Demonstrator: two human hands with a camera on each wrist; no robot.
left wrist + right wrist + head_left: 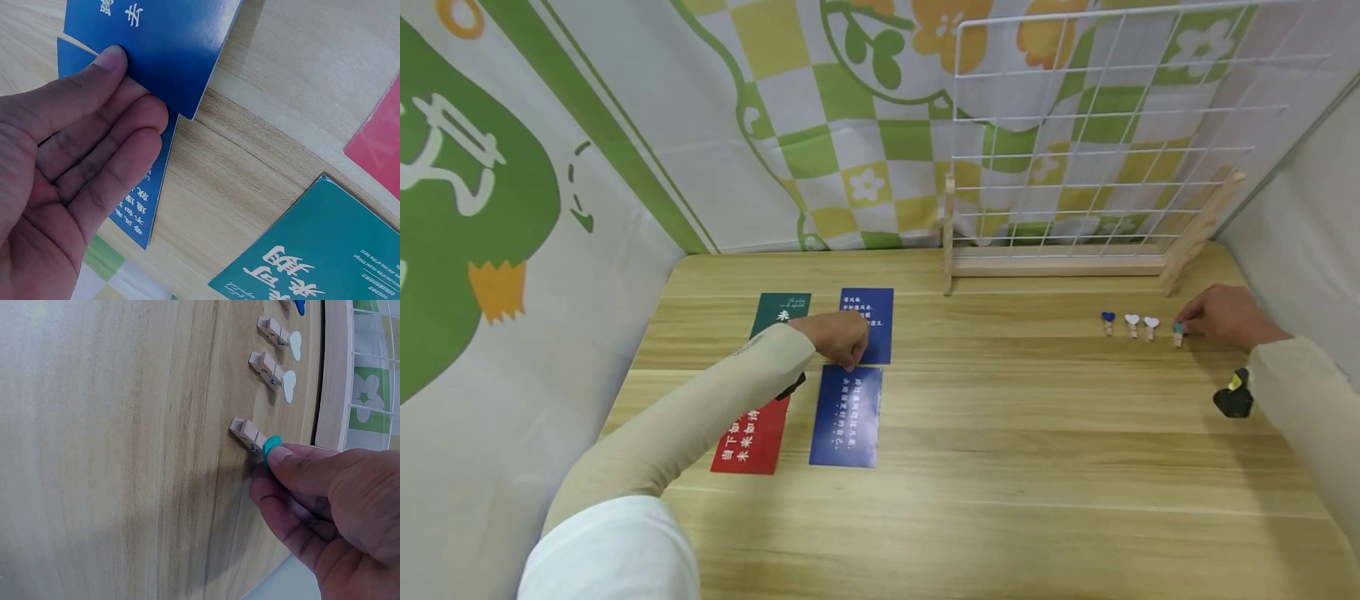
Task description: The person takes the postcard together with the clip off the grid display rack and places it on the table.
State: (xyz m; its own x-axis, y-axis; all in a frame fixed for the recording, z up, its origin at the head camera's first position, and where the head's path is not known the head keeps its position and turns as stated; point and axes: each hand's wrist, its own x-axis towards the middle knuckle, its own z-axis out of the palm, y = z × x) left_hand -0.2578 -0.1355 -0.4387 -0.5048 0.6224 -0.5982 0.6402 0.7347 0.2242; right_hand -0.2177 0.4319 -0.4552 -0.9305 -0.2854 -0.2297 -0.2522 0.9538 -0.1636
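My left hand (844, 335) pinches the end of a blue card (847, 421) with white writing, thumb on top and fingers beneath, as the left wrist view shows. Partly behind that hand lies a second blue card (880, 321). On the right side of the table, my right hand (1231, 317) holds a small wooden clothespin (247, 432) by its teal heart (270, 449), between thumb and fingers. Beside it stand in a row two clothespins with white hearts (289, 385) and one with a dark blue heart (1108, 317).
A green card (312, 244) and a red card (751, 446) lie left of the blue ones, partly covered by my left sleeve in the head view. At the back right a white wire grid (1037, 157) stands in a wooden base (1060, 266). Patterned cloth (850, 133) hangs behind the table.
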